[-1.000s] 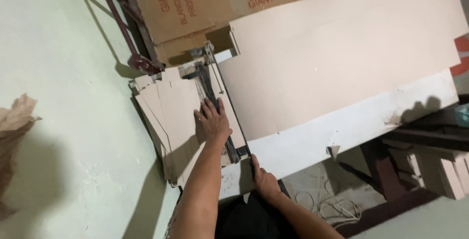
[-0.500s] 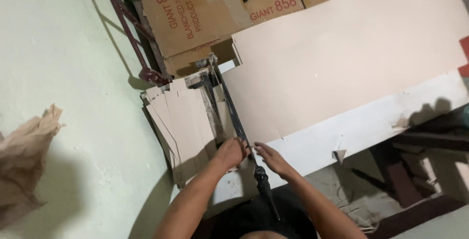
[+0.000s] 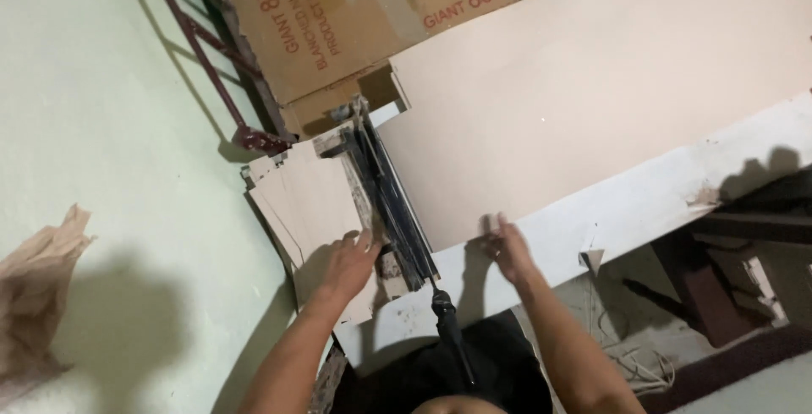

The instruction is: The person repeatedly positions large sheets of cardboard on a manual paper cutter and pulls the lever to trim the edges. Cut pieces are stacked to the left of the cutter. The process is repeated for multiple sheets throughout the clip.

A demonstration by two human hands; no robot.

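Observation:
A paper cutter (image 3: pixel 391 202) with a dark blade arm lies on a white table (image 3: pixel 626 211). Its black handle (image 3: pixel 448 329) points toward me. A stack of cut beige sheets (image 3: pixel 309 198) sits left of the blade. My left hand (image 3: pixel 351 263) rests flat on that stack beside the blade. A large beige cardboard sheet (image 3: pixel 592 84) lies right of the blade. My right hand (image 3: pixel 506 249) touches its near edge with fingers spread. Neither hand holds the handle.
Brown printed cartons (image 3: pixel 338 25) stand behind the cutter. A dark red metal frame (image 3: pixel 216 76) leans at the pale green wall (image 3: pixel 93 126). A crumpled brown paper bag (image 3: pixel 38 283) lies at the left. Wooden pieces and cords (image 3: pixel 719 296) sit under the table at the right.
Both hands left the blade handle. My left hand moved onto the cut stack and my right hand shifted right to the big sheet's near edge.

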